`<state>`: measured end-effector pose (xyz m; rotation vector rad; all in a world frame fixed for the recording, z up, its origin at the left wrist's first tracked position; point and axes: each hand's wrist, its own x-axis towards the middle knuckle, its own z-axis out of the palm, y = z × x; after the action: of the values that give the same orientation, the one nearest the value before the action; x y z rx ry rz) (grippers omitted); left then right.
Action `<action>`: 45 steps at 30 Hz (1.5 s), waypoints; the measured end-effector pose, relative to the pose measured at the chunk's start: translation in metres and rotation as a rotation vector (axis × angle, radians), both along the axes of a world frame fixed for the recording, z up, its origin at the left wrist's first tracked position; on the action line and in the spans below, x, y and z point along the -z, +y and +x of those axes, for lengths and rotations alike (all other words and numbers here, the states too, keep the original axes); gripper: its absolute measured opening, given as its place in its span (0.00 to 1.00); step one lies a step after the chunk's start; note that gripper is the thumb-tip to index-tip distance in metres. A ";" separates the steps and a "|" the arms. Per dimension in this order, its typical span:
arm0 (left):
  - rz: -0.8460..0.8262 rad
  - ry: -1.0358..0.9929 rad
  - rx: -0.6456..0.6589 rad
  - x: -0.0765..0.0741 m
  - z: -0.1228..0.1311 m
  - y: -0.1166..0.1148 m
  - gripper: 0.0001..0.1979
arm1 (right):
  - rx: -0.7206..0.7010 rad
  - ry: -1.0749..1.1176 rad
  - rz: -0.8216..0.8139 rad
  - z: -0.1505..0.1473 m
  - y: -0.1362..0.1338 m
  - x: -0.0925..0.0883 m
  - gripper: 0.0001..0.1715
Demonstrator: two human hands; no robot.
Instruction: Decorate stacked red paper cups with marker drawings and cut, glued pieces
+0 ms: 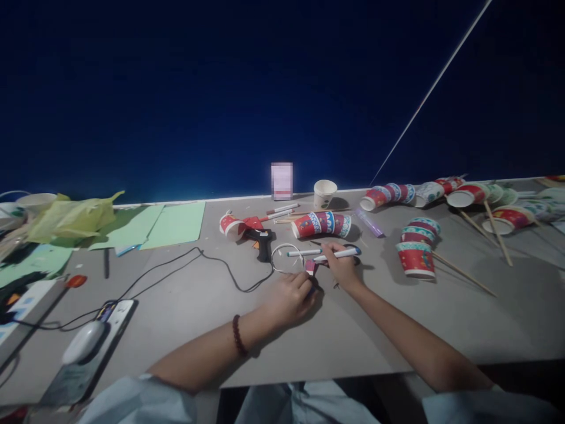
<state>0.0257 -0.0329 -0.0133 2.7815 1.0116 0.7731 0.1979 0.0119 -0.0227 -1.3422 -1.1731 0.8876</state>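
Observation:
My right hand [339, 268] is closed around a white marker pen [338, 255] with a blue-green end, held nearly level above the table. Close beside it, my left hand [291, 299] rests on the tabletop with curled fingers; what they hold is mostly hidden. A small pink-purple piece [311, 267] shows just beyond the left fingertips. Another white marker [304, 253] lies across a thin white ring [286, 258]. Dark scissor-like handles [355, 259] are partly covered by my right hand. Behind lies a row of nested patterned paper cups [321, 225].
A black glue gun [263, 244] and a cut red cup [232, 226] lie left of the ring. A white paper cup [325, 194] stands at the back. Cup chains with sticks [417, 250] lie right. Green paper [174, 227], a power strip [119, 318] and cables are left.

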 end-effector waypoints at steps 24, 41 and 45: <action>-0.245 -0.055 -0.061 -0.002 -0.009 0.003 0.16 | -0.005 0.188 -0.022 0.003 -0.010 -0.005 0.23; -0.415 -0.132 -0.270 0.003 -0.013 0.014 0.13 | -0.247 0.138 -0.061 -0.006 -0.021 -0.012 0.21; -0.422 -0.146 -0.269 0.003 -0.013 0.014 0.14 | -0.215 0.163 -0.047 -0.004 -0.021 -0.010 0.22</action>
<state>0.0131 -0.0184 -0.0162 2.2326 1.3546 0.6814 0.1934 -0.0087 -0.0124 -1.1711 -1.1893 1.1627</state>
